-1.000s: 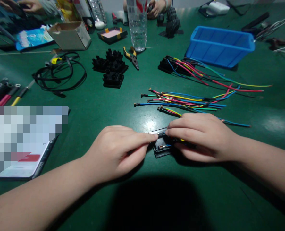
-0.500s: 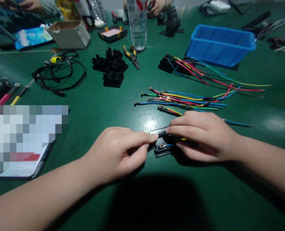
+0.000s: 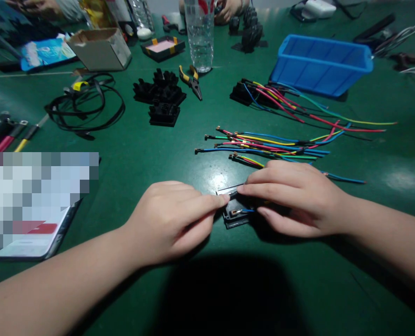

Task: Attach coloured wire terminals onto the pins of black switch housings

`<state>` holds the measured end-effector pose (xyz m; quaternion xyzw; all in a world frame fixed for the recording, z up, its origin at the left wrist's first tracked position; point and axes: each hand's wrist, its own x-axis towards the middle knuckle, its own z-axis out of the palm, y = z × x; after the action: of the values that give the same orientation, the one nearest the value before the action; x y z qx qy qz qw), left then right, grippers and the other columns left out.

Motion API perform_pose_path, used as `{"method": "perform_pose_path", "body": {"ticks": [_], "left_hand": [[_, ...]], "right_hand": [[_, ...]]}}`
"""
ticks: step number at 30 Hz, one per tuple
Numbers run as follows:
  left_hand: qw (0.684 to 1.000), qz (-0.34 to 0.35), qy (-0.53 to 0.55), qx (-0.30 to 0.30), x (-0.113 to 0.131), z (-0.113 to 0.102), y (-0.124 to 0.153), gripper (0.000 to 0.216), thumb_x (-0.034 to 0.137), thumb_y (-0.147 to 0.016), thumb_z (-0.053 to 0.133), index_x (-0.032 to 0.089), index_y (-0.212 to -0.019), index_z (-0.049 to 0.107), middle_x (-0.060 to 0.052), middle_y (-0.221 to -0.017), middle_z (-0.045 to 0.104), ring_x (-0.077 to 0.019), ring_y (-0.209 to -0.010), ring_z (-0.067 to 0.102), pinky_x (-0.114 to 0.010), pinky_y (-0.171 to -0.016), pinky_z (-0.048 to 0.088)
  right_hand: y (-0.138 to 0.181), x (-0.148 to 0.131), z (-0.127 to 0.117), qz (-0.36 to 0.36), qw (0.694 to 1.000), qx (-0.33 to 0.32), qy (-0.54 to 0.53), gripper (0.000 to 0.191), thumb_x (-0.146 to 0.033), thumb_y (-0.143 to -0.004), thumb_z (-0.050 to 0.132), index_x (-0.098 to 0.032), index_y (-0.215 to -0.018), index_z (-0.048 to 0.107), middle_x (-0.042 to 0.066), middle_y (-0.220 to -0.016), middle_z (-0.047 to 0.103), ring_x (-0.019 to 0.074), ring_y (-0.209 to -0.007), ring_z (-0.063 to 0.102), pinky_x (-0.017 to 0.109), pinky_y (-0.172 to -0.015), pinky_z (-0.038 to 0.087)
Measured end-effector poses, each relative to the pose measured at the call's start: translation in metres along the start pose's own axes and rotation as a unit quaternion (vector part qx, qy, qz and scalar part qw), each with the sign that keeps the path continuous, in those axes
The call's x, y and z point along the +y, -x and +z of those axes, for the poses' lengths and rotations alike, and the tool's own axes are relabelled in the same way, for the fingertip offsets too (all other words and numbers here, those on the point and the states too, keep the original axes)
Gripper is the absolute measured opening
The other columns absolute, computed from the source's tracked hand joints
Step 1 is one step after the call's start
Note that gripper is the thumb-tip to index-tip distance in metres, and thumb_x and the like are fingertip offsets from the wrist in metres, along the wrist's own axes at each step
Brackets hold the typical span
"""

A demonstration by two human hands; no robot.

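A small black plastic housing lies on the green table in front of me, with a blue wire ending in a copper-coloured terminal set inside it. My left hand comes in from the left, its index fingertip pressed on the housing's upper left part and its other fingers curled. Over the right side of the housing, my right hand grips it with fingers and thumb, and hides much of it. Whatever lies under the right fingers cannot be made out. Just beyond the hands, several coloured wires with terminals lie spread out.
More wired black housings lie beside a blue bin. Further left are bare black housings, pliers, a water bottle, a coiled black cable and a phone. Another person's hand shows at the far side.
My left index finger has straightened a little on the housing, and the left thumb has drawn down out of view. The right hand has barely shifted.
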<state>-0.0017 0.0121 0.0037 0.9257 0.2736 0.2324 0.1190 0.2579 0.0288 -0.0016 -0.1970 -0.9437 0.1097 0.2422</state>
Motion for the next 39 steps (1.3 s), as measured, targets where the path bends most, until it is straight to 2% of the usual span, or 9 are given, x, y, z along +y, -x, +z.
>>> {"method": "perform_pose_path", "body": {"ticks": [5,9,18,25,34,39], "left_hand": [[1.000,-0.011,0.011,-0.002,0.0005,0.0005,0.0011,0.034,0.012,-0.088,0.051,0.012,-0.118,0.066,0.001,-0.058,0.060,-0.0114,-0.049,0.051,-0.026,-0.050,0.033],[1.000,-0.015,0.007,-0.005,0.0018,0.0014,-0.0008,0.030,0.014,-0.087,0.055,0.012,-0.114,0.068,0.001,-0.057,0.062,-0.0115,-0.047,0.051,-0.026,-0.049,0.034],[0.994,0.005,-0.108,-0.033,0.0043,0.0007,-0.0005,0.030,0.017,-0.087,0.051,0.016,-0.113,0.068,0.001,-0.053,0.061,-0.0165,-0.045,0.055,-0.029,-0.047,0.036],[0.992,-0.006,-0.117,-0.048,0.0064,0.0007,-0.0009,0.029,0.019,-0.088,0.050,0.017,-0.112,0.066,-0.002,-0.060,0.068,-0.0186,-0.049,0.062,-0.030,-0.049,0.041],[0.990,0.005,-0.138,-0.042,0.0070,0.0016,-0.0020,0.030,0.021,-0.089,0.048,0.017,-0.113,0.066,0.001,-0.053,0.062,-0.0171,-0.045,0.056,-0.029,-0.047,0.037],[0.991,0.007,-0.129,-0.032,0.0073,0.0017,-0.0020,0.030,0.018,-0.087,0.050,0.015,-0.112,0.067,0.000,-0.054,0.064,-0.0173,-0.045,0.057,-0.029,-0.047,0.038]], "right_hand": [[0.0001,-0.0001,0.0003,0.001,1.000,-0.004,0.014,0.029,-0.019,-0.088,0.052,-0.015,-0.116,0.058,0.011,-0.103,0.067,0.0180,-0.087,0.060,0.031,-0.072,0.049],[0.0007,0.0003,0.0009,-0.002,0.999,-0.011,0.039,0.028,-0.017,-0.088,0.052,-0.015,-0.115,0.057,0.011,-0.103,0.067,0.0182,-0.084,0.059,0.032,-0.070,0.048],[-0.0004,0.0003,0.0002,0.003,0.999,-0.020,0.037,0.029,-0.018,-0.087,0.051,-0.017,-0.116,0.055,0.011,-0.103,0.068,0.0188,-0.085,0.061,0.032,-0.070,0.048],[-0.0009,0.0005,0.0010,0.006,0.999,-0.023,0.038,0.028,-0.019,-0.088,0.052,-0.015,-0.115,0.056,0.011,-0.102,0.068,0.0190,-0.086,0.062,0.031,-0.070,0.049],[-0.0017,0.0003,0.0006,0.010,0.999,-0.021,0.039,0.028,-0.022,-0.088,0.052,-0.013,-0.114,0.057,0.011,-0.101,0.068,0.0189,-0.086,0.062,0.030,-0.071,0.050],[-0.0009,0.0013,-0.0006,-0.005,0.998,-0.035,0.060,0.029,-0.021,-0.089,0.050,-0.015,-0.117,0.056,0.012,-0.103,0.067,0.0188,-0.086,0.061,0.031,-0.071,0.048]]}}
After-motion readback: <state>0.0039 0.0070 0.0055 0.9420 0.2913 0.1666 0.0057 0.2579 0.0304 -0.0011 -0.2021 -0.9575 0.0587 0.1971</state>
